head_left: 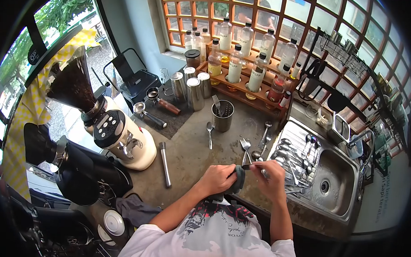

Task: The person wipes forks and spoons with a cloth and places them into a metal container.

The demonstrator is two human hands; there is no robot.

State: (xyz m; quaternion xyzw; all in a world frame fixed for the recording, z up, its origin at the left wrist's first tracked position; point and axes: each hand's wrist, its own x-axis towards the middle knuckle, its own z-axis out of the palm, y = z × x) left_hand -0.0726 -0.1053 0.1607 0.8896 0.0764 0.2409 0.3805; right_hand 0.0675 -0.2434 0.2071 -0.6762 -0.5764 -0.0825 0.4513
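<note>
Close to my chest, my left hand [218,178] is closed around a dark grey-green cloth [238,180]. My right hand [271,175] pinches a thin metal piece of cutlery [246,166], whose other end runs toward the cloth; its kind is hidden. Just beyond my hands, a fork [245,144] lies on the counter with a few other pieces. A single spoon [210,134] rests farther left. Behind it stands a perforated steel cutlery holder [222,119] with a fork [216,101] upright in it. Many wet spoons [284,153] are spread over the drainboard to the right.
The sink [343,203] is at the right. A wooden rack [225,79] of labelled bottles stands at the back, near steel canisters [195,94]. On the left are a cream grinder [139,149], a black grinder [84,169], a tamper-like rod [165,165] and portafilters [150,115] on a mat.
</note>
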